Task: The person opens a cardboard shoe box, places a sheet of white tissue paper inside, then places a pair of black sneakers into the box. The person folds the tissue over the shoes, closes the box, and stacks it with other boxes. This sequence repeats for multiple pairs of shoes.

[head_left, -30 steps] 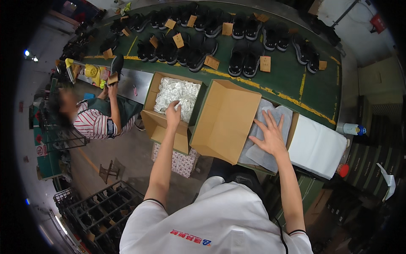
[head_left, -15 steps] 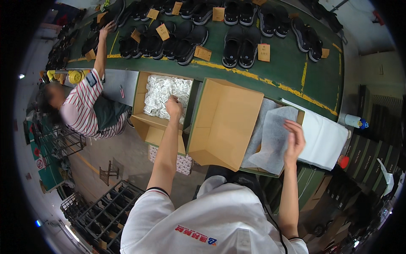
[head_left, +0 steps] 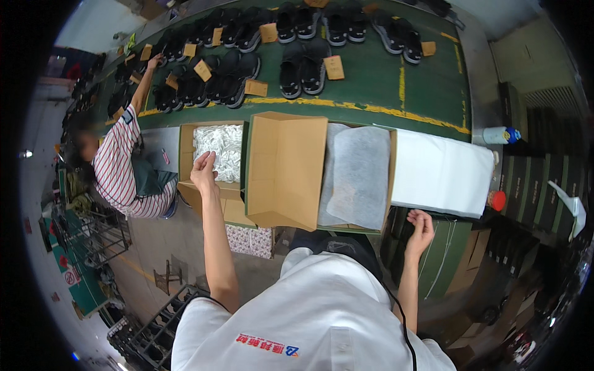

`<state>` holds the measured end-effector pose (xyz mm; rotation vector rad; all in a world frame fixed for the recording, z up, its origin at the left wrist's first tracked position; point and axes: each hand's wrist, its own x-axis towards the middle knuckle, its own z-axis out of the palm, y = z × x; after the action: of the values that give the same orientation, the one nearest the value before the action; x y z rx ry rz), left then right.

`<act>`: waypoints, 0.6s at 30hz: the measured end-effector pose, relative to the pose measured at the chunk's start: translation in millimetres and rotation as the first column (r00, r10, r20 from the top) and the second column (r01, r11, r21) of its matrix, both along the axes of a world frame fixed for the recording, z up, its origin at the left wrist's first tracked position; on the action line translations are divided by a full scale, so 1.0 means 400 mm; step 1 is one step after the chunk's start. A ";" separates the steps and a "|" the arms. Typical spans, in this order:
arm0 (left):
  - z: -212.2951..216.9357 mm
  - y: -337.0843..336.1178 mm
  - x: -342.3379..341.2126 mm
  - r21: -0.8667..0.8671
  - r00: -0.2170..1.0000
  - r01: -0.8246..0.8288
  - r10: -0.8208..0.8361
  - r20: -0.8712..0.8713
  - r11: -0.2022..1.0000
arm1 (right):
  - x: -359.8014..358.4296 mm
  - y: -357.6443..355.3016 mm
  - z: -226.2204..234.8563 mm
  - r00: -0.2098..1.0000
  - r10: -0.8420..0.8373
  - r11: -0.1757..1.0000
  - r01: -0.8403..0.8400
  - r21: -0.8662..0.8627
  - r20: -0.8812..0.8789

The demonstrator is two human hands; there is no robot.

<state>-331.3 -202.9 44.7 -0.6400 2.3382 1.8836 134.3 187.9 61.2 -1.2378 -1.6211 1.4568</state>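
My left hand (head_left: 205,171) is over the near left part of a box of small white packets (head_left: 224,141). Its fingertips are pinched together; what they hold, if anything, is too small to make out. In the middle a shoe box (head_left: 288,170) stands with its brown-lined lid tipped open to the left. Thin grey-white tissue paper (head_left: 359,176) lies flat over its contents, hiding them. My right hand (head_left: 421,230) is off the box's near right corner, just below a stack of white sheets (head_left: 440,176). Its fingers are loosely bent, with nothing visible in them.
Behind the boxes, a green table (head_left: 371,80) with yellow lines carries rows of black shoes (head_left: 303,73) with tan tags. At the left a person in a striped shirt (head_left: 117,164) reaches to the shoes. A blue-white bottle (head_left: 501,135) and stacked dark boxes (head_left: 538,185) are at right.
My left hand has drawn back a little from among the packets. My right hand has left the tissue paper and moved nearer me; the paper now lies flatter over the box.
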 end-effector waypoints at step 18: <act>-0.002 0.256 0.624 0.103 0.987 -0.059 0.073 -0.145 0.993 | -0.023 0.040 -0.033 0.935 0.308 0.943 -0.325 0.072 0.177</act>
<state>-81.6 -100.5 43.7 -0.5937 2.3186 2.1298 125.3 204.1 48.1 -1.0990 -2.0568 1.4704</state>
